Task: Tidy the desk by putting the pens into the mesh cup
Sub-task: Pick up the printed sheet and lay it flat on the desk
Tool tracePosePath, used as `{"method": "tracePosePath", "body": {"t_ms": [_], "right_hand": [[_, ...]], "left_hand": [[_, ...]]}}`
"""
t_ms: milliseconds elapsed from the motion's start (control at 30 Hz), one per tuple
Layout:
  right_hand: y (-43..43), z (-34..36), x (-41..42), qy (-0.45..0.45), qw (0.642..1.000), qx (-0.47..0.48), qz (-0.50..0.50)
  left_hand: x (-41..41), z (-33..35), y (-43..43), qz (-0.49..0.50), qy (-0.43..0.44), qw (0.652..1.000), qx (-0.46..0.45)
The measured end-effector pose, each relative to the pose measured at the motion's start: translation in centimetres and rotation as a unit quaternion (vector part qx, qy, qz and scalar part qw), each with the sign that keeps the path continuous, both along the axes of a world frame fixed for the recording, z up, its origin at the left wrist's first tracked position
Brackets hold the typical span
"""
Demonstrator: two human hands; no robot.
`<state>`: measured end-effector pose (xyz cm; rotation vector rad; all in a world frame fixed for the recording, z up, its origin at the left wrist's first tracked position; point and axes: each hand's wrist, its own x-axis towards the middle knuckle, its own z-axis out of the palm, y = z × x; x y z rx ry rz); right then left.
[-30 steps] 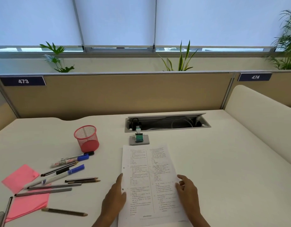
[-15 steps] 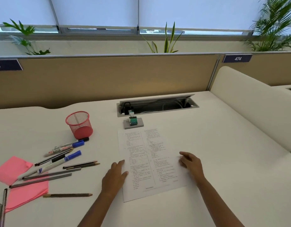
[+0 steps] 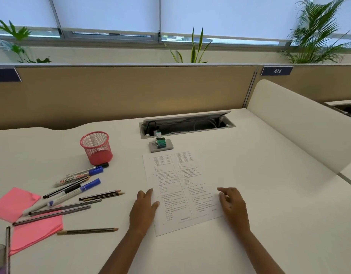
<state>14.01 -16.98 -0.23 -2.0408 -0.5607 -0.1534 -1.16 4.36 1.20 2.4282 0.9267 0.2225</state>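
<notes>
Paper (image 3: 182, 192) slid away, both arms stretched. Left hand (image 3: 144, 208) flat, right hand (image 3: 233, 203) loosely curled, both empty. Pens (image 3: 71, 192) untouched; next: left reaches, pinches one, drops in cup (image 3: 96, 147).

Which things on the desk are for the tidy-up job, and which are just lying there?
For the job:
pens
pencils
red mesh cup

Just lying about:
printed sheet, under both hands
pink paper
small grey gadget
cable box
</notes>
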Motion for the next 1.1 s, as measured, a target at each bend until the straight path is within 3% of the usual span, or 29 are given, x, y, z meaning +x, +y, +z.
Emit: {"method": "tracePosePath", "body": {"t_ms": [67,233,333,567,700,767,900,1100], "right_hand": [[0.1,0.1,-0.3,-0.076,0.995,-0.063,0.026],[0.5,-0.5,-0.6,-0.203,0.961,-0.163,0.090],[0.6,-0.9,0.0,-0.192,0.951,-0.218,0.107],[0.7,-1.3,0.0,-0.112,0.922,-0.353,0.112],[0.7,-1.2,-0.1,-0.075,0.930,-0.337,0.124],[0.6,-1.6,0.3,-0.098,0.935,-0.319,0.121],[1.5,-1.8,1.4,-0.136,0.957,-0.221,0.127],[6.7,2.4,3.6,-0.072,0.983,-0.092,0.144]], "left_hand": [[-0.2,0.2,-0.3,0.000,-0.015,1.000,0.017],[-0.2,-0.5,-0.5,-0.040,-0.042,0.976,0.208],[0.4,-1.3,-1.1,-0.060,0.009,0.983,0.171],[1.4,-3.3,-1.6,-0.059,0.028,0.988,0.137],[1.5,-4.0,-1.6,-0.059,0.012,0.988,0.142],[1.7,-4.3,-1.4,-0.057,0.005,0.985,0.161],[2.2,-3.6,-0.4,-0.042,-0.002,0.985,0.169],[6.0,0.3,3.9,-0.006,-0.034,0.986,0.165]]}}
